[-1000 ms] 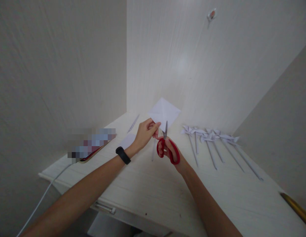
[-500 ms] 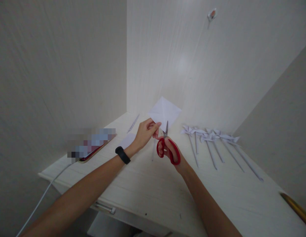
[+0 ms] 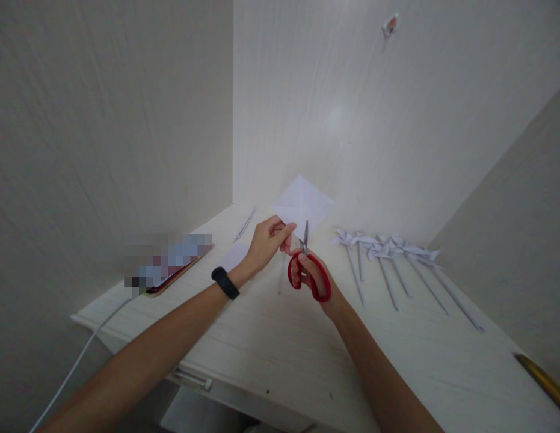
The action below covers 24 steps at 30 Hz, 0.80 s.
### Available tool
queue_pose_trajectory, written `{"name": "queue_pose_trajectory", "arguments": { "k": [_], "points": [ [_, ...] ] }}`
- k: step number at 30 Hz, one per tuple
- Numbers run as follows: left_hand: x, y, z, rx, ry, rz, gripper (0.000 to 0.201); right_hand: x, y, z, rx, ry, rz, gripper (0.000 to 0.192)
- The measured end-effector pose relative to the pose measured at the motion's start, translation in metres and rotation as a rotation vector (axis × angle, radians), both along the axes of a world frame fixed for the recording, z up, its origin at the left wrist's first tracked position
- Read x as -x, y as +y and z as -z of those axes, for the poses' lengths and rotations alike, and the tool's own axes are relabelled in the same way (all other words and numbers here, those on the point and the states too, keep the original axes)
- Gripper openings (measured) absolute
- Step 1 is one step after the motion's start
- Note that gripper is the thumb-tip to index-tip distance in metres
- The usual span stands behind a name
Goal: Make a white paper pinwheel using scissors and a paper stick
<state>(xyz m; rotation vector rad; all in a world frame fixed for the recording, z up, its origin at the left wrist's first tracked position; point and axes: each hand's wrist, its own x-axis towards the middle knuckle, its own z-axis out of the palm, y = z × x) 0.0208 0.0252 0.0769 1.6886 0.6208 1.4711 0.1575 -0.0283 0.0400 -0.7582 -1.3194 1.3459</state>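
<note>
Barely moved: red scissors [image 3: 308,273] in paper square [image 3: 303,204]; no readable writing

Row of finished paper pinwheels [image 3: 388,249] lying right of centre on the pale bench [image 3: 270,343]. Phone [image 3: 171,273] at centre left, white cable [image 3: 76,361] trailing off the edge. Gold rod [image 3: 544,380] sits bottom right.

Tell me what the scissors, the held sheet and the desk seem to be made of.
Scissors: glossy red handles, likely plastic; grey blades that look like metal.
Sheet: thin white paper, matte, creased.
Desk: pale wood-grain surface with faint streaks, probably laminate rather than solid wood.
</note>
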Motion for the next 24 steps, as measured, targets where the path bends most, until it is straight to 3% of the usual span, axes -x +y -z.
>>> {"name": "queue_pose_trajectory", "arguments": {
  "k": [14, 24],
  "points": [
    [-0.0005, 0.0005, 0.0032, 0.000, -0.024, 0.029, 0.033, 0.0019, 0.0007, 0.0009, -0.061, -0.052, 0.022, 0.025],
    [-0.0003, -0.0021, 0.0034, -0.044, 0.118, -0.009, 0.035, 0.0031, -0.0005, -0.0004, -0.088, -0.086, 0.020, 0.027]
  ]
}}
